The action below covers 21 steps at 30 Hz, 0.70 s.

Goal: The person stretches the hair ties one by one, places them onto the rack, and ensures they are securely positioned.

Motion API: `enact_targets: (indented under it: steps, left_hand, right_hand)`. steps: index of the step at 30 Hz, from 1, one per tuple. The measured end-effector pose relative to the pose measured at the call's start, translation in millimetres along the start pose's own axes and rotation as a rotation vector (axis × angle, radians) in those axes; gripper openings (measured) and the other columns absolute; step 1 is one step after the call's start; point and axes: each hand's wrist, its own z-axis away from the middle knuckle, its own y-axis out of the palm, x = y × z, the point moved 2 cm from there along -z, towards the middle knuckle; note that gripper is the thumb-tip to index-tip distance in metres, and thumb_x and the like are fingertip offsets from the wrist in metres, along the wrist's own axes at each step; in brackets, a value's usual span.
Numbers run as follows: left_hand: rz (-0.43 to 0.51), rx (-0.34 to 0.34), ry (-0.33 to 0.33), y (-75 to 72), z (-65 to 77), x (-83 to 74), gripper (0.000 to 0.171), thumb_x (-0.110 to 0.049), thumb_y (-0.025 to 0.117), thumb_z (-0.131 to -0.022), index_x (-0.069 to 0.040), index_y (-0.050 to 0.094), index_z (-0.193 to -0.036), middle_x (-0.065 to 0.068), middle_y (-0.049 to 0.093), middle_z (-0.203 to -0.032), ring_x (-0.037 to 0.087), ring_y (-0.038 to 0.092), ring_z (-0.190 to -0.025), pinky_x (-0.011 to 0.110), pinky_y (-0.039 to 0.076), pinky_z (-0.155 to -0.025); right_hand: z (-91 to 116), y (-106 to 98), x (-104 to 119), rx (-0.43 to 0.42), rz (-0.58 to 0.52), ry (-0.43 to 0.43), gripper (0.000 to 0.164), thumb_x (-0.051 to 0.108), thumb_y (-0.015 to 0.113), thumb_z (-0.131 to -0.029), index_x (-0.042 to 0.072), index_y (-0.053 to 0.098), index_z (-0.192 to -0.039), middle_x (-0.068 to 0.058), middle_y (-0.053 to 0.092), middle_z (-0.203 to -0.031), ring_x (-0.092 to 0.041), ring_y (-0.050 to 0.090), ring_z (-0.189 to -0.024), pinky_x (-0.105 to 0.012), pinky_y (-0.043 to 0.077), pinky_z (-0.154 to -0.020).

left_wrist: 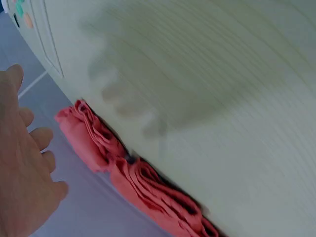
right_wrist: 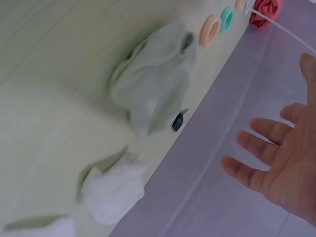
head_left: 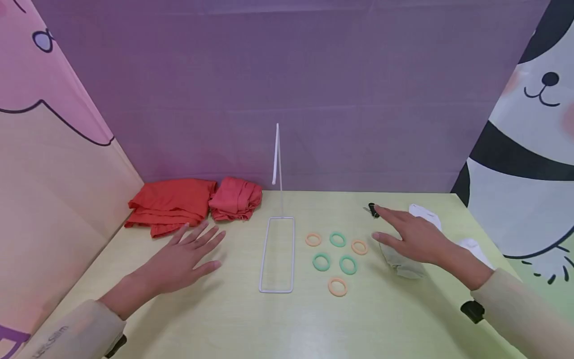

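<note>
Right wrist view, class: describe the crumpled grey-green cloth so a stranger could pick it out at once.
The pale table fills the left of the view. On it, the crumpled grey-green cloth lies between the rings, near the top, and two white cloths, near the bottom. Its dull grey-green colour sets it apart from that white pair.

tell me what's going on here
A person's left hand and right hand are both raised above the table, holding nothing. The left is nearest two red cloth bundles, the right a gray cloth and a small black object. Between them, three orange rings and three green rings lie loose beside a white wire stand.
</note>
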Motion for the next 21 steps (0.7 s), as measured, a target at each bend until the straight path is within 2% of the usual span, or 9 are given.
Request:
enact_targets:
  steps: [2,3,6,8,13,15,18,21]
  left_hand:
    - [0.072,0.023,-0.012,2.4,-5.7,-4.3,0.074,-0.064,0.041,-0.099,-0.022,0.030,-0.159,0.009,0.032,-0.164,0.038,0.018,-0.155,0.063,0.006,-0.123]
    - [0.104,0.032,-0.013,4.2,-8.8,-6.5,0.075,-0.065,0.041,-0.099,-0.022,0.031,-0.159,0.008,0.034,-0.163,0.038,0.021,-0.154,0.065,0.011,-0.121]
    - [0.195,0.062,-0.007,11.2,-19.1,-13.5,0.077,-0.066,0.041,-0.099,-0.018,0.033,-0.158,0.010,0.036,-0.162,0.039,0.025,-0.152,0.066,0.019,-0.119]
    - [0.228,0.080,0.001,15.9,-24.6,-18.3,0.078,-0.065,0.042,-0.099,-0.016,0.033,-0.158,0.012,0.036,-0.162,0.041,0.026,-0.152,0.066,0.023,-0.118]
    - [0.250,0.126,0.015,27.9,-36.5,-31.9,0.075,-0.060,0.045,-0.100,-0.014,0.032,-0.158,0.017,0.031,-0.163,0.044,0.019,-0.153,0.070,0.019,-0.117]
    - [0.246,0.151,0.014,33.8,-41.3,-36.8,0.074,-0.058,0.046,-0.101,-0.015,0.031,-0.159,0.017,0.027,-0.165,0.045,0.015,-0.154,0.070,0.015,-0.118]
    - [0.232,0.167,0.023,41.9,-47.1,-42.4,0.071,-0.056,0.047,-0.101,-0.016,0.032,-0.158,0.017,0.023,-0.166,0.046,0.010,-0.154,0.071,0.012,-0.118]
    - [0.219,0.170,0.019,48.2,-50.8,-46.5,0.069,-0.055,0.048,-0.101,-0.020,0.034,-0.158,0.015,0.022,-0.167,0.045,0.008,-0.155,0.070,0.010,-0.119]
  right_hand:
    - [-6.5,0.9,7.8,0.034,-0.052,0.015,0.075,0.061,0.051,-0.098,0.019,0.033,-0.158,-0.010,0.063,-0.139,-0.029,0.067,-0.114,-0.047,0.054,-0.087]
    - [-10.0,1.9,12.2,0.059,-0.079,0.026,0.076,0.062,0.051,-0.097,0.020,0.033,-0.158,-0.008,0.068,-0.130,-0.023,0.070,-0.101,-0.042,0.054,-0.078]
    - [-21.5,6.8,27.5,0.121,-0.153,0.017,0.076,0.062,0.053,-0.096,0.020,0.036,-0.157,0.003,0.072,-0.102,-0.007,0.062,-0.071,-0.029,0.046,-0.061]
    - [-29.9,13.2,37.4,0.152,-0.188,-0.003,0.076,0.062,0.056,-0.095,0.018,0.039,-0.155,0.008,0.069,-0.090,-0.005,0.055,-0.062,-0.027,0.042,-0.055]
    - [-49.5,33.6,58.5,0.219,-0.220,-0.028,0.074,0.059,0.060,-0.093,0.019,0.044,-0.153,0.010,0.055,-0.064,-0.007,0.040,-0.051,-0.026,0.029,-0.048]
    - [-56.4,41.5,65.0,0.234,-0.206,-0.031,0.072,0.058,0.062,-0.093,0.020,0.046,-0.152,0.010,0.049,-0.059,-0.007,0.036,-0.050,-0.026,0.025,-0.047]
    - [-65.6,51.4,72.4,0.233,-0.173,-0.030,0.069,0.056,0.063,-0.092,0.022,0.049,-0.150,0.008,0.053,-0.065,-0.006,0.043,-0.056,-0.026,0.030,-0.047]
    - [-72.8,58.7,78.0,0.211,-0.128,-0.019,0.065,0.057,0.063,-0.092,0.024,0.053,-0.147,0.003,0.064,-0.087,-0.007,0.053,-0.066,-0.029,0.039,-0.050]
